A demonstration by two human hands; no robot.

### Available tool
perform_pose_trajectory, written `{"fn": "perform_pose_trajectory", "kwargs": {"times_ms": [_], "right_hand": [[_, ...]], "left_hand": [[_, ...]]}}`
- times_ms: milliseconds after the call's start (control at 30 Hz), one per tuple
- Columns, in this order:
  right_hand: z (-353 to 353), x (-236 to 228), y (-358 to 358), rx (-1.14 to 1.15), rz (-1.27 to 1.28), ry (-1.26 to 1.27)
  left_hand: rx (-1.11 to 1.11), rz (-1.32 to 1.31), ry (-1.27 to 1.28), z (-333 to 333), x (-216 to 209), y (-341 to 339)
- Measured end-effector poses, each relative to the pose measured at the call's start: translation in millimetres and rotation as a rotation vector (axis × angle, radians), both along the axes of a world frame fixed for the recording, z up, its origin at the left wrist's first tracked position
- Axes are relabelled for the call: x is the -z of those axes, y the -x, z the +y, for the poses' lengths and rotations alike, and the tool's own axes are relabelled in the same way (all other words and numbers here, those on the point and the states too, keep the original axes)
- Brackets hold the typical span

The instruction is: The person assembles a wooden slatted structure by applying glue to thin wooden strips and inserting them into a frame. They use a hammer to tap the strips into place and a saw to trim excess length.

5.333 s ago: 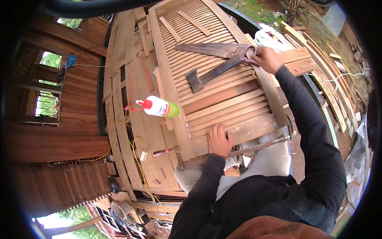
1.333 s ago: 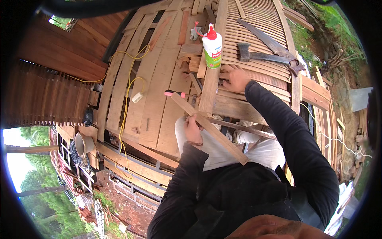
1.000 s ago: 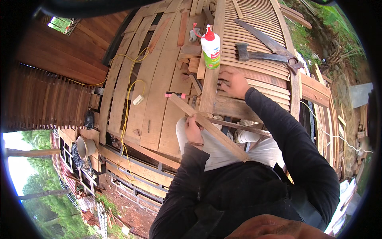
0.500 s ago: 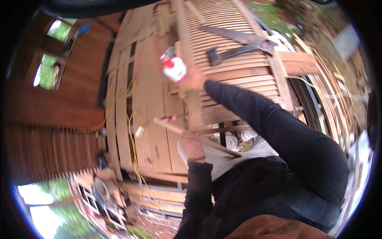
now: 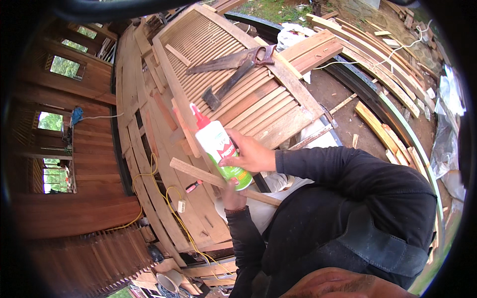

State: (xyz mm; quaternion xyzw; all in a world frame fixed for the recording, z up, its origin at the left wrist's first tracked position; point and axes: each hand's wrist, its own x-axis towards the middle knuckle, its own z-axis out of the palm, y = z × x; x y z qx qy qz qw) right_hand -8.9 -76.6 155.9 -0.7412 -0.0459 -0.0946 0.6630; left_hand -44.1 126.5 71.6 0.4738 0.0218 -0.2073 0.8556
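Head view: we see our right hand [image 5: 251,154] with its fingers wrapped round a white glue bottle [image 5: 221,149] with a red nozzle and green base, held tilted, nozzle up and to the left. The bottle sits just above a thin wooden strip [image 5: 198,173] that runs from the left down toward our lap. Our left hand [image 5: 232,194] is under the bottle, fingers closed on the strip near its middle; bottle base and left hand look to be touching. Both sleeves are dark. Behind the hands lies a louvred shutter [image 5: 278,111] of slatted wood, flat on the desk [image 5: 136,134] of planks. On the shutter, well apart from the hands, rest a handsaw [image 5: 233,59] and a hammer [image 5: 228,87], the hammer's handle crossing under the saw's grip. A short wood offcut [image 5: 177,54] lies on the slats farther up. A yellow cord [image 5: 171,198] loops over the planks to the left of the strip, with a small red marker [image 5: 194,186] beside it. To the right, loose boards [image 5: 377,54] lie scattered on bare ground. Timber walls with window openings [image 5: 64,67] stand at far left.
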Motion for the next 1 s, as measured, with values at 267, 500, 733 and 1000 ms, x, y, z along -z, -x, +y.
{"fn": "perform_pose_trajectory", "kwargs": {"times_ms": [267,500,733,1000], "right_hand": [[-86,-29,30,-0.025,-0.905,0.95],[-131,-26,42,-0.106,-0.477,0.726],[-188,-22,70,0.614,-0.173,0.185],[-217,-101,86,0.465,-0.569,-0.274]], "left_hand": [[0.073,0.053,-0.226,-24,-55,-7],[0.249,-0.17,-0.162,-42,-81,-3],[0.164,-0.032,-0.502,-70,-86,30],[0.374,-0.138,-0.533,-87,-72,39]]}}
